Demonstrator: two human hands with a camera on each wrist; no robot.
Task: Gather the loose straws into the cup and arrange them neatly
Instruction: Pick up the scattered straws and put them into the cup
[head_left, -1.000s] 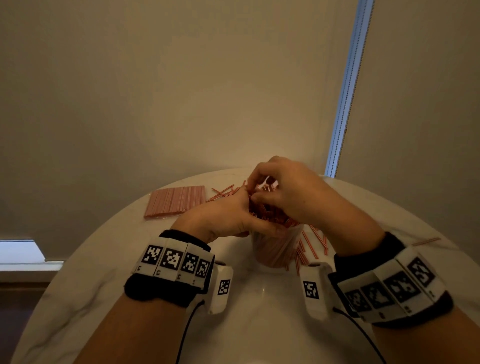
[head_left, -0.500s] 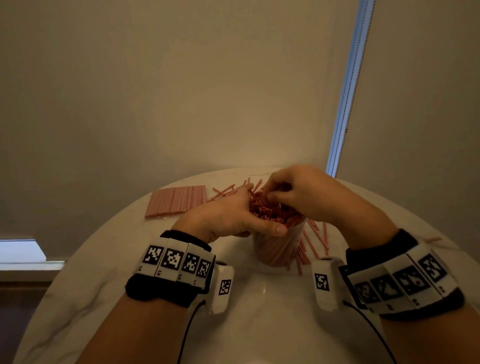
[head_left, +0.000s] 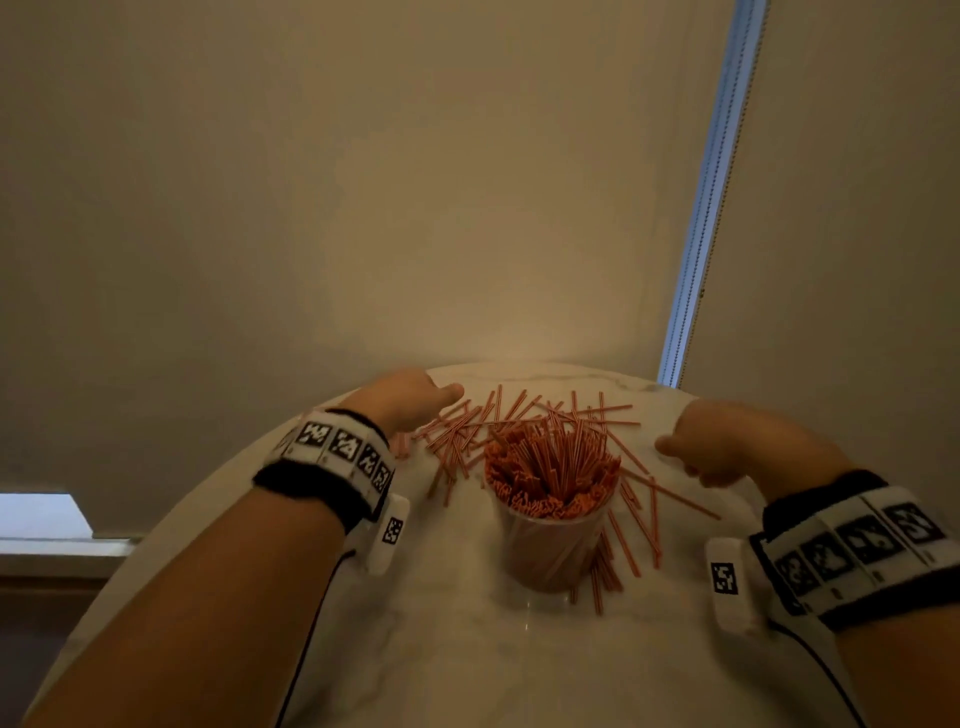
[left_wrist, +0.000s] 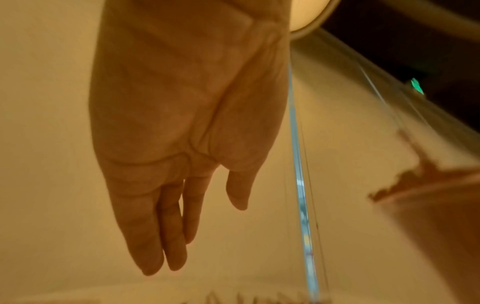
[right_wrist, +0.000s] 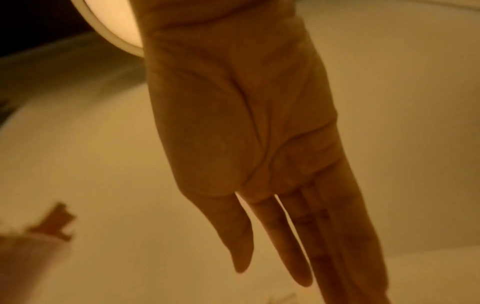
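A clear plastic cup (head_left: 550, 545) packed with upright red-striped straws (head_left: 553, 465) stands mid-table; it shows blurred in the left wrist view (left_wrist: 436, 216) and the right wrist view (right_wrist: 28, 253). Loose straws (head_left: 498, 421) lie scattered behind and to the right of the cup. My left hand (head_left: 410, 397) hovers left of the cup over the far straws, fingers straight and empty (left_wrist: 166, 236). My right hand (head_left: 722, 447) is off to the cup's right, fingers extended (right_wrist: 298, 236), holding nothing.
The round white marble table (head_left: 452, 649) ends close behind the straws, with a beige wall beyond. A bright blue vertical strip (head_left: 711, 192) runs up the wall at right. A window ledge (head_left: 47, 525) shows at far left. Cables hang from both wrist cameras.
Both hands have let go of the cup's straws and spread apart, left hand going left and back, right hand going right. The cup now stands uncovered; the view has shifted downward.
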